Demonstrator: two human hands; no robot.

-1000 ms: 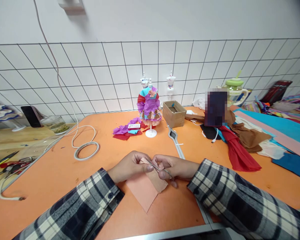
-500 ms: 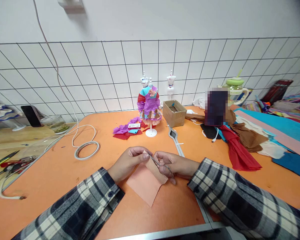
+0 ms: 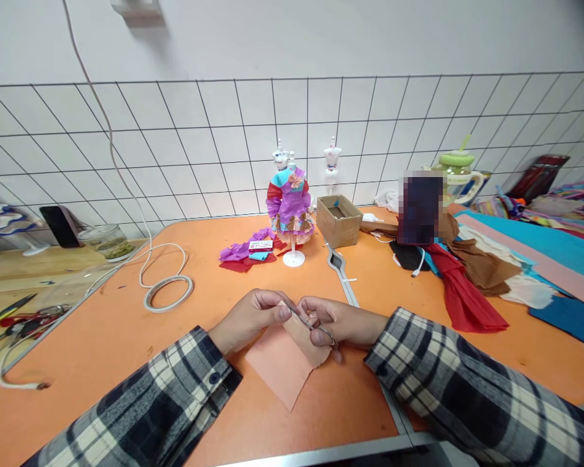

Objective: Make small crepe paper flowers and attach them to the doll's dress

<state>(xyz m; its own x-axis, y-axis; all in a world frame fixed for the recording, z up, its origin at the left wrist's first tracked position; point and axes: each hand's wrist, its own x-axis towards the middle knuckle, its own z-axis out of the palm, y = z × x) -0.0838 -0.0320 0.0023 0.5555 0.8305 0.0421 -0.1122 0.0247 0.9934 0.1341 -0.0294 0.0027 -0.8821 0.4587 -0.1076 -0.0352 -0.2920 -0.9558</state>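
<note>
My left hand [image 3: 257,318] pinches the upper corner of a folded piece of peach crepe paper [image 3: 279,366] between thumb and fingers. In my right hand [image 3: 331,321] is a small pair of metal scissors [image 3: 305,322], with the fingers closed round its handles. The blades lie along the paper's upper edge, their tips close to my left thumb. The paper hangs down between both hands, just over the orange table [image 3: 214,402]. Its right edge looks wavy and uneven.
A dress form in a purple paper dress [image 3: 291,201] stands ahead, beside a cardboard box [image 3: 339,220]. A tape roll [image 3: 168,294] and white cable [image 3: 121,172] lie left. Red crepe paper [image 3: 462,292], other coloured sheets and a lidded jug [image 3: 457,175] are at the right.
The scissors have swung slightly, and their handles sit a little lower in my right hand. The paper's bottom corner has dropped slightly. My left hand keeps its pinch.
</note>
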